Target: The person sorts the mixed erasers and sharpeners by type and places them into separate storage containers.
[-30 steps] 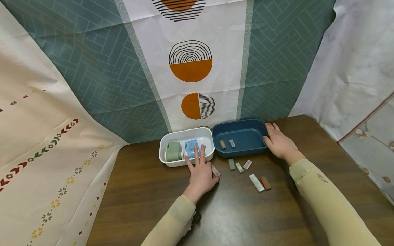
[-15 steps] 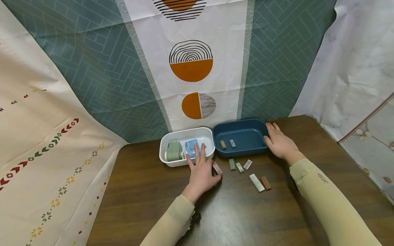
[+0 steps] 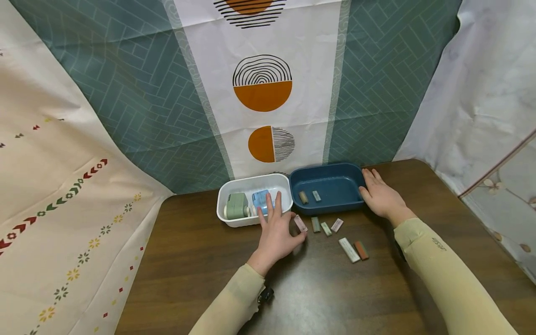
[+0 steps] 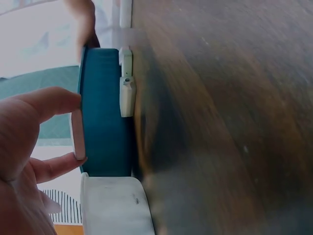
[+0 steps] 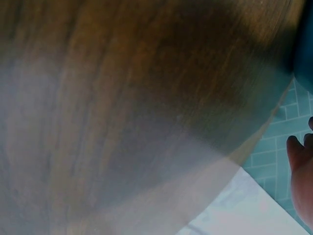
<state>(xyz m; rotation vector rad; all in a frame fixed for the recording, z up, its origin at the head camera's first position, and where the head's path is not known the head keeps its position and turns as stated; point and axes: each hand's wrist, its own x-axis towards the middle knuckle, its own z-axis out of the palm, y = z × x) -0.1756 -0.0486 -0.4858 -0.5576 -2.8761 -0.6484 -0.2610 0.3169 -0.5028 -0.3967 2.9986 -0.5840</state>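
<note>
My left hand (image 3: 277, 239) pinches a small pink eraser (image 3: 300, 224) between thumb and index finger, its other fingers spread toward the white tray (image 3: 238, 223). In the left wrist view the eraser (image 4: 78, 134) is held by its two ends, off the table, overlapping the side of the blue tray (image 4: 105, 122). With its fingers straight, my right hand (image 3: 378, 193) rests against the right end of the blue tray (image 3: 341, 188). Inside that tray lie a brown eraser (image 3: 303, 197) and a pale one (image 3: 316, 195).
In front of the blue tray lie a grey-green eraser (image 3: 315, 224), a pale green one (image 3: 325, 228), a pink-white one (image 3: 337, 225), a long white one (image 3: 349, 250) and an orange-green one (image 3: 361, 250). The white tray holds a green boxy device (image 3: 237, 205) and a blue one (image 3: 260, 199).
My left hand has shifted slightly right with the pink eraser, which now shows more fully between thumb and index finger. My right hand has stayed at the blue tray.
</note>
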